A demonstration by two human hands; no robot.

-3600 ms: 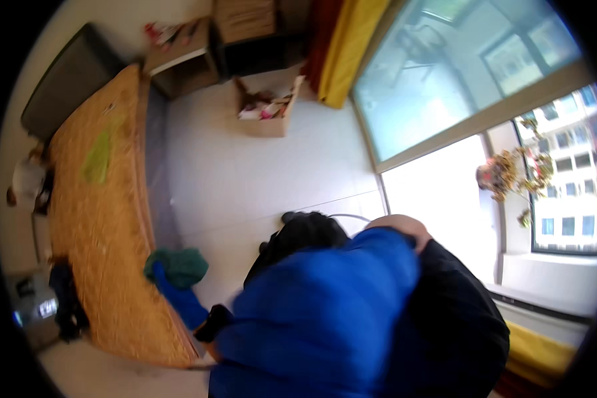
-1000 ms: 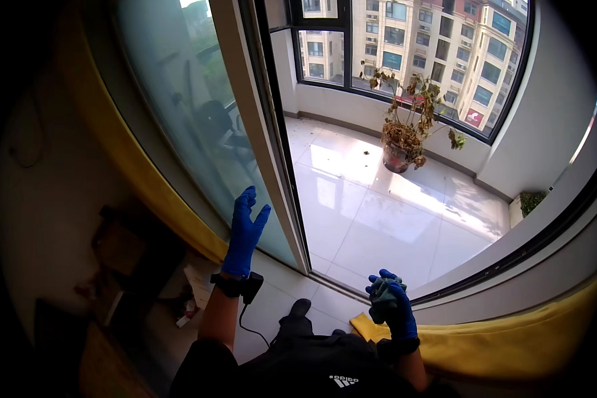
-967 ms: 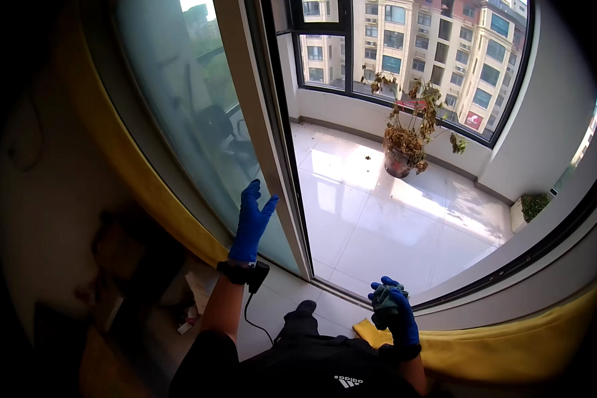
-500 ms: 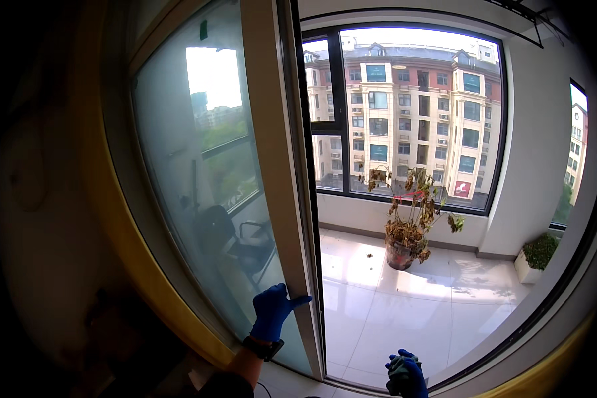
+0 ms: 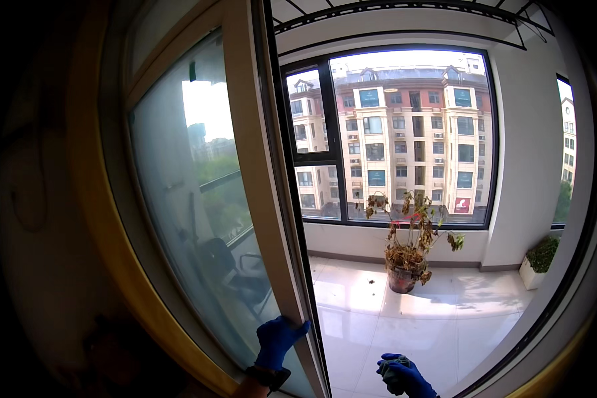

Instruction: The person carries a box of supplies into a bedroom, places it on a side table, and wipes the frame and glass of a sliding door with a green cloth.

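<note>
My left hand (image 5: 277,343), in a blue glove with a dark band at the wrist, is closed on the edge of a glass door (image 5: 199,192). Its thumb lies across the beige door frame (image 5: 262,199) and its fingers curl on the glass side. To the right, over the tiled floor, my right hand (image 5: 414,379), also blue-gloved, is bunched around a crumpled dark green cloth (image 5: 394,376). That hand touches neither door nor wall.
Beyond the opening a potted plant (image 5: 402,278) with withered brown leaves stands on the white tiles (image 5: 351,335). A white planter (image 5: 532,273) sits by the right wall, a black-framed window (image 5: 489,146) behind. Black metal racks (image 5: 404,5) hang overhead. A dark-edged frame (image 5: 544,312) borders the right.
The view has tilted up, showing more of the ceiling racks. My left hand sits lower on the door edge in the picture. My right hand has turned, showing more of the cloth.
</note>
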